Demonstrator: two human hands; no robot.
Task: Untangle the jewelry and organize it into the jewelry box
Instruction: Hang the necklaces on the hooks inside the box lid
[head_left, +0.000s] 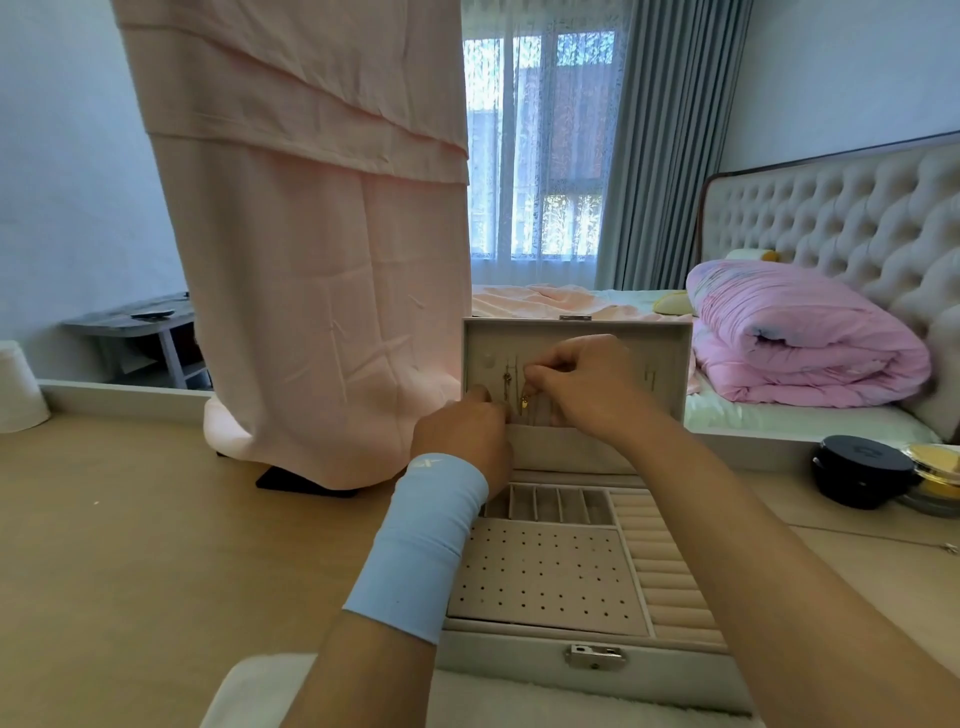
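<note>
jewelry box (540, 577): open on the wooden table (130, 545), right in front of the person; metal latch (595, 656) on the near wall
lid (670, 364): stands upright behind the tray, inner face toward the camera
tray: hole-dotted panel near, row of small compartments (550, 504) behind it, ring rolls (660, 551) down the right side
gold chain (521, 410): hangs inside the lid, left of centre, small pendant (524, 401) low on it
other chains (506, 382): hang just left of it, thin, hard to separate
right hand (582, 384): up against the lid, fingers curled, thumb and forefinger pinch the top of the gold chain
left hand (462, 421): light blue wrist sleeve (421, 540), fingers curled at the lid's lower left, just beside the chains; cannot tell if it holds anything
pink cloth (322, 260): hangs down onto the table left of the box
black round case (862, 470): far right on the table, touching a gold-lidded dish (935, 462)
background: bed with rolled pink quilt (810, 338), tufted headboard (841, 218), window (540, 145)
</note>
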